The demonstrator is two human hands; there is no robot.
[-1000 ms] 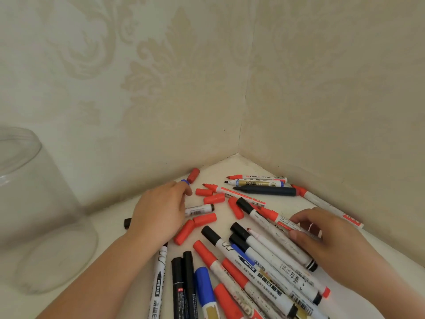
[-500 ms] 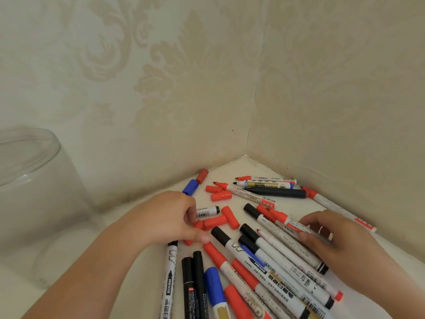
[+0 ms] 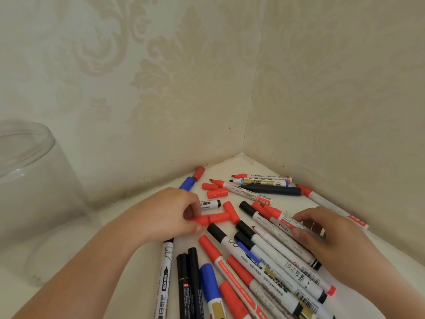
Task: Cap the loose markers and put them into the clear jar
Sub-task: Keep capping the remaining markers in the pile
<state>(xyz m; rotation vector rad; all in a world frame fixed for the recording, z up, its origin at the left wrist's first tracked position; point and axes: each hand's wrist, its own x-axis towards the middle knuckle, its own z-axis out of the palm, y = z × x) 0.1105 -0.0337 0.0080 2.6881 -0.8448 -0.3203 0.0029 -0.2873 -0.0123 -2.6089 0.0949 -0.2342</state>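
Observation:
Many markers [image 3: 264, 256] with red, black and blue caps lie piled on the white surface in the corner. Loose red caps [image 3: 216, 193] and a blue cap [image 3: 187, 183] lie near the back wall. My left hand [image 3: 167, 215] pinches a loose red cap [image 3: 201, 220] between thumb and forefinger, beside another red cap [image 3: 219, 218]. My right hand [image 3: 328, 236] rests curled over the marker pile and grips an uncapped red-tipped marker [image 3: 274, 237]. The clear jar [image 3: 32, 194] stands at the far left, with nothing visible inside.
Two patterned walls [image 3: 184, 88] meet in a corner right behind the markers. Three uncapped markers [image 3: 262, 183] lie against the right wall. A short white marker [image 3: 210, 204] lies just past my left fingers.
My left hand drew back from the blue cap near the wall and closed its fingers on a red cap. My right hand stayed on the pile.

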